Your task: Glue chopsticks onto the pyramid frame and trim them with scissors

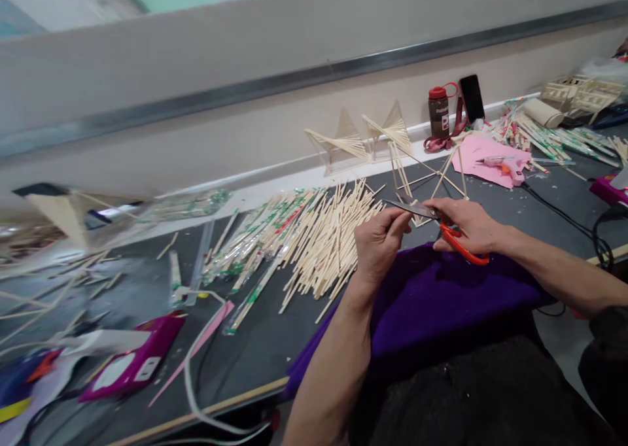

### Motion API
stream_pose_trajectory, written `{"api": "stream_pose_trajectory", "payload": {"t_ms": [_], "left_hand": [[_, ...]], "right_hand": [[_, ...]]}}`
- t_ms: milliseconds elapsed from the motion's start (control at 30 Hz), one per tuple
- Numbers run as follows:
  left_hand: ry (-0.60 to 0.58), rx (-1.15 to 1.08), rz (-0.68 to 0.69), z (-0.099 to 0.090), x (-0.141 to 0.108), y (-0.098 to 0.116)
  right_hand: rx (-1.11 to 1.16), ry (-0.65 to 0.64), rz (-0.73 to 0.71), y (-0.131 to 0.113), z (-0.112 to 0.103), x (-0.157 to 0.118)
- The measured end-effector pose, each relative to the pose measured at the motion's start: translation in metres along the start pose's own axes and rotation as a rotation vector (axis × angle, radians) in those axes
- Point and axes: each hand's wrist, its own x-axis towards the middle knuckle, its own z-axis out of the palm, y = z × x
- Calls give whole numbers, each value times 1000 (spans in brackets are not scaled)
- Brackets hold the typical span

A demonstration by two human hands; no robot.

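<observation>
My right hand (464,223) grips a pair of scissors (464,246) by the orange handles, blades pointing left. Close to the blades, my left hand (380,240) is closed in a pinch; what its fingertips hold is too small or hidden to make out. A purple cloth (441,302) spreads below both hands, over my lap and the table edge. Beside my left hand lies a large pile of bare wooden chopsticks (326,243). Just beyond my hands stands a frame of joined sticks (436,173), partly hidden by them.
Wrapped chopsticks (265,230) lie left of the pile. Two fan-shaped stick models (343,146) lean near the wall. Behind stand a bottle (438,114) and a phone (471,99). A glue gun (507,166) rests on pink paper (483,152). Magenta power strip (135,361) and cables at left.
</observation>
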Motion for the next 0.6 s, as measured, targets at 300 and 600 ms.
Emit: {"api": "stream_pose_trajectory", "payload": {"t_ms": [300,600], "left_hand": [[14,37,39,1,-1,1],[16,38,-38,4,-2,2]], "right_hand": [[49,-43,27,-1,-2,-3],[-46,-51,70,-5,-6,-3]]}}
